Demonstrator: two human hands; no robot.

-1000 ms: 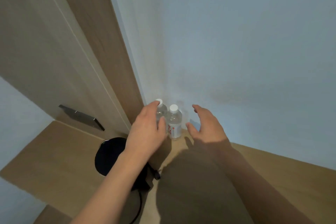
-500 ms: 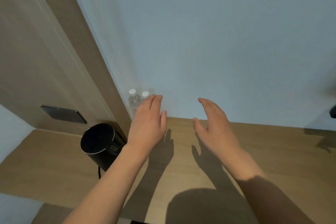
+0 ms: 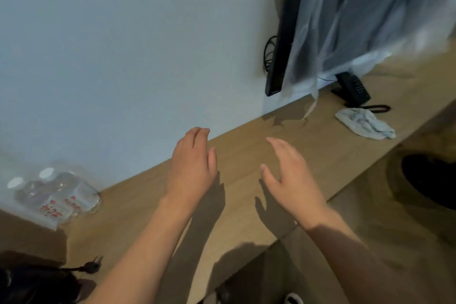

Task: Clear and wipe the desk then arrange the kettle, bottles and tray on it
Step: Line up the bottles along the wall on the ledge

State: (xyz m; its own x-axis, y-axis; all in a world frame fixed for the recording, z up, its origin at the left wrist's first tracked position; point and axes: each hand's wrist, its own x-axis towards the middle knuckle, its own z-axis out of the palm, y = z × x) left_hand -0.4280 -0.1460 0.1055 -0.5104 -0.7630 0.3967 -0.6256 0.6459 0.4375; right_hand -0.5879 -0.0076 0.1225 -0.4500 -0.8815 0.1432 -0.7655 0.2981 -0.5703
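Two clear water bottles (image 3: pixel 59 192) with white caps and red labels stand together against the wall at the far left of the wooden desk (image 3: pixel 246 168). The black kettle (image 3: pixel 32 284) shows only partly at the bottom left corner, its plug (image 3: pixel 92 264) lying on the desk. My left hand (image 3: pixel 191 165) and my right hand (image 3: pixel 291 175) hover over the middle of the desk, fingers straight and relaxed, holding nothing. A crumpled grey-white cloth (image 3: pixel 365 123) lies on the desk far to the right. No tray is in view.
A black phone (image 3: pixel 352 86) with a coiled cord sits at the back right by a dark screen (image 3: pixel 283 32) draped in clear plastic. A dark round opening (image 3: pixel 429 180) lies below the desk's front edge at right.
The view has swung to the right: bottles and kettle slid to the left edge, and the cloth, phone and screen came into view. Both hands drew away from the bottles, still holding nothing.
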